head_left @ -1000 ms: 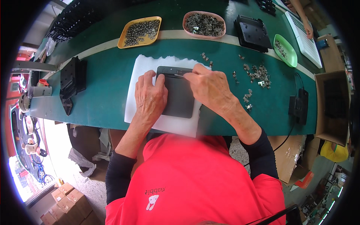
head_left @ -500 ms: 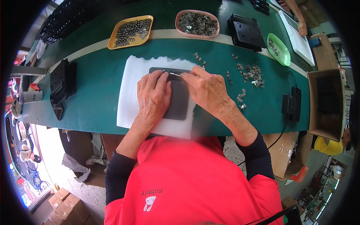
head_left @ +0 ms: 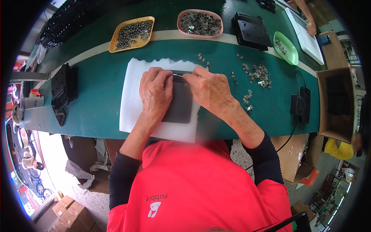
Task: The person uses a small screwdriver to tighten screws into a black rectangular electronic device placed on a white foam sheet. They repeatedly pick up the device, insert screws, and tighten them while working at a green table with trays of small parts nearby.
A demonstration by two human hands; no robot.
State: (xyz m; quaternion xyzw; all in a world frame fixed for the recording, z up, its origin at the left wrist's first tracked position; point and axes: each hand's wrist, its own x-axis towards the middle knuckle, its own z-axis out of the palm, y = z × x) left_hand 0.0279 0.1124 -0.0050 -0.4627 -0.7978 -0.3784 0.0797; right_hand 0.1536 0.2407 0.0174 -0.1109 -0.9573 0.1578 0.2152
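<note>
A dark grey flat panel with rounded corners (head_left: 178, 106) lies on a white foam sheet (head_left: 131, 96) in front of me. Over its far left part, my left hand (head_left: 155, 94) is closed, its thumb and fingertips pinched together near the far edge. What they pinch, if anything, is hidden. From the right reaches my right hand (head_left: 213, 89), closed on a thin silvery strip (head_left: 177, 75). That strip spans the gap between both hands, just above the panel's far edge. Its ends are covered by fingers.
Small metal clips (head_left: 261, 75) lie loose to the right. Beyond stand a yellow tray (head_left: 112, 48) of small metal parts, a pink tray (head_left: 181, 33) and a green tray (head_left: 295, 60). Black plastic parts (head_left: 63, 85) stand left; a black adapter (head_left: 303, 106) lies right. A co-worker's hand (head_left: 311, 29) shows far right.
My left hand's fingers have drawn up from lying along the panel into a pinch at its far edge. My right hand has shifted slightly left, still with the silvery strip.
</note>
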